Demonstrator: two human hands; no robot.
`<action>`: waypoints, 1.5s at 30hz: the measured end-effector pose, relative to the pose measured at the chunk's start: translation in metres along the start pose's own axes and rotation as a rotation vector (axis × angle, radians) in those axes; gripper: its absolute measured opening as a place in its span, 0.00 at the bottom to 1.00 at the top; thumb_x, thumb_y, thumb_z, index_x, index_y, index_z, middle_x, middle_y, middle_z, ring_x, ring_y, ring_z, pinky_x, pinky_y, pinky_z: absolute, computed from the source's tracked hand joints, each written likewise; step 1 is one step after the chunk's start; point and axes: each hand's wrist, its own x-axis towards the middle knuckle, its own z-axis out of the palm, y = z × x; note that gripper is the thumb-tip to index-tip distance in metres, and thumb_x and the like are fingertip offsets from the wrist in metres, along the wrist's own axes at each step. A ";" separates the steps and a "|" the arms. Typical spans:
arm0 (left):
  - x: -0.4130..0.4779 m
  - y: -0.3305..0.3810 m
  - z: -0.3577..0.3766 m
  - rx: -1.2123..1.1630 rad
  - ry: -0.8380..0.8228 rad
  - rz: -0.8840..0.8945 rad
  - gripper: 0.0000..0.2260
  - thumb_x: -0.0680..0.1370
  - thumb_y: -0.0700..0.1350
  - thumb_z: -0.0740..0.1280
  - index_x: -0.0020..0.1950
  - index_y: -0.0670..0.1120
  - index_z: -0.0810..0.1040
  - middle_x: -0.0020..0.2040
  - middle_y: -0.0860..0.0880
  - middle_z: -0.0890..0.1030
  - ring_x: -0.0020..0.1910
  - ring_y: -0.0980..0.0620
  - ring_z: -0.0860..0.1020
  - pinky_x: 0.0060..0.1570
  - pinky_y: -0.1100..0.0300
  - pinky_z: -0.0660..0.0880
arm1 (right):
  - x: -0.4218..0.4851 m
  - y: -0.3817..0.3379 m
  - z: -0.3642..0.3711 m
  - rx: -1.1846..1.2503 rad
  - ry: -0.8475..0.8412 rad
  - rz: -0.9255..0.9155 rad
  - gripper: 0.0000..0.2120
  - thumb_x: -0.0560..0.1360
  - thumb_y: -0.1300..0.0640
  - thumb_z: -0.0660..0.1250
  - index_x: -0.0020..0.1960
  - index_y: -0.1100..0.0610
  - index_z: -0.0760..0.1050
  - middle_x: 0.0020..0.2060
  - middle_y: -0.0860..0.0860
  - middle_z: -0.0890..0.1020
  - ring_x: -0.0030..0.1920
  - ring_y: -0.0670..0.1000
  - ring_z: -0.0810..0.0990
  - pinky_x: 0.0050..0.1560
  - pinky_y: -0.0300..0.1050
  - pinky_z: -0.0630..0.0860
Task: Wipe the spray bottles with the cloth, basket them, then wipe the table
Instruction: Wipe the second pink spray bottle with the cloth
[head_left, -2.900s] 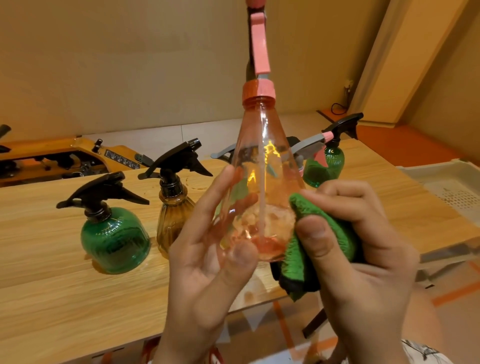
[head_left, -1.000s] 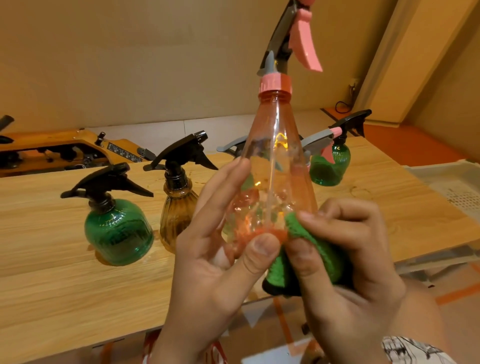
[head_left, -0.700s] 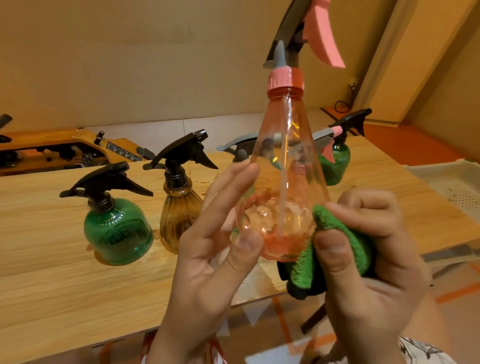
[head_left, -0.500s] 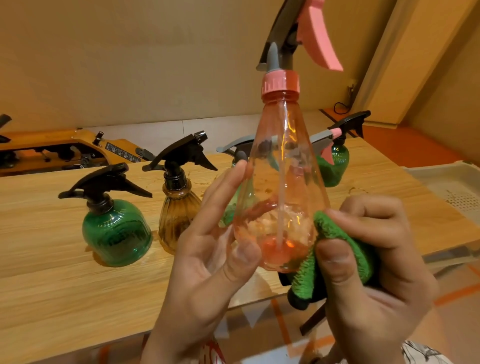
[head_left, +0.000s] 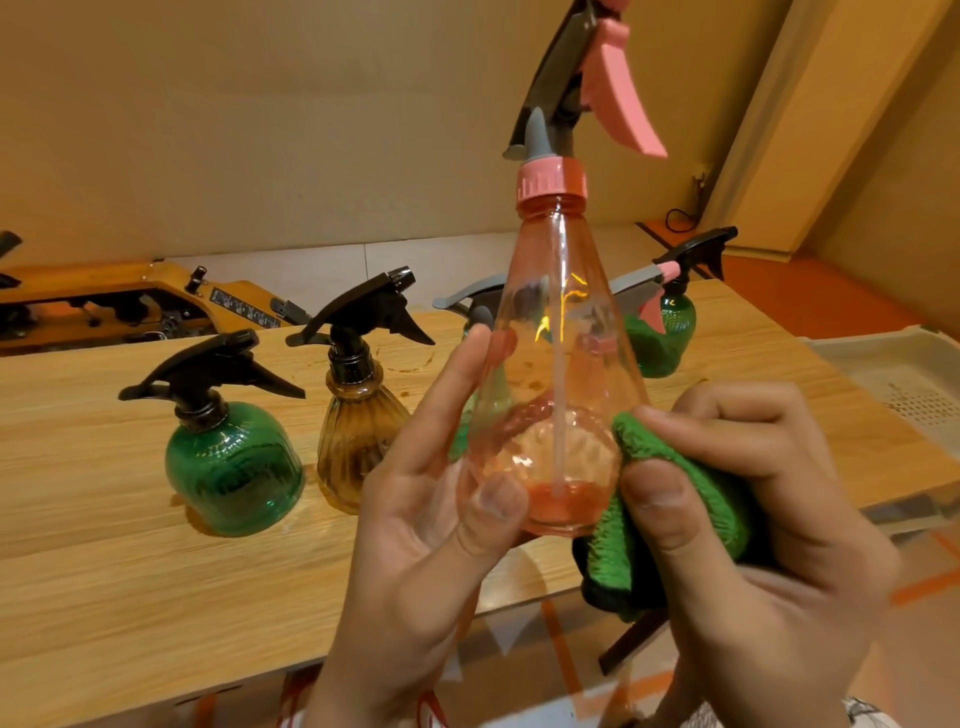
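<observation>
Wooden table fills the lower-left and middle of the view. Behind its far-left edge sits a yellow machine w/ a dark label strip; the print on it is too small to read. A pale perforated basket sits just off the table's right end.

L hand holds the pink bottle upright in the air, in front of the table's near edge. The thumb presses the lower front wall. The fingers lie fairly straight, close together, up the bottle's left side, so the btl is pinched between thumb and fingers. A little pink liquid sits at the bottom, w/ the dip tube running down into it. Pink collar, grey head and pink trigger are at the top of the frame.

R hand is curled tight round the green cloth, thumb on the front of it and fingers folded over the top. The cloth touches the bottle's lower right wall.

Standing on the table:
- round green bottle, black trigger, at left
- amber ribbed bottle, black trigger, just beside it
- far green bottle, partly hidden behind the pink one
- a grey spray head showing behind the pink bottle; can't tell its body
</observation>
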 end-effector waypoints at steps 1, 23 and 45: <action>-0.001 -0.003 -0.001 -0.034 0.017 -0.005 0.28 0.78 0.49 0.72 0.78 0.54 0.70 0.76 0.51 0.74 0.73 0.47 0.75 0.63 0.57 0.77 | -0.001 0.000 -0.001 -0.018 -0.010 0.019 0.08 0.75 0.60 0.69 0.54 0.54 0.80 0.47 0.55 0.76 0.47 0.48 0.78 0.48 0.36 0.71; -0.004 -0.011 0.005 0.322 0.062 0.080 0.26 0.78 0.57 0.71 0.76 0.61 0.71 0.81 0.50 0.66 0.77 0.45 0.70 0.68 0.44 0.74 | 0.009 0.003 -0.009 -0.041 -0.119 0.033 0.08 0.75 0.58 0.74 0.54 0.56 0.83 0.46 0.53 0.77 0.49 0.47 0.79 0.48 0.36 0.73; -0.001 -0.009 -0.001 0.374 0.142 0.107 0.26 0.77 0.58 0.72 0.75 0.59 0.73 0.79 0.51 0.70 0.78 0.48 0.69 0.71 0.51 0.72 | 0.018 0.007 0.006 0.041 -0.094 0.083 0.10 0.75 0.56 0.72 0.56 0.50 0.81 0.48 0.52 0.79 0.51 0.46 0.80 0.51 0.35 0.74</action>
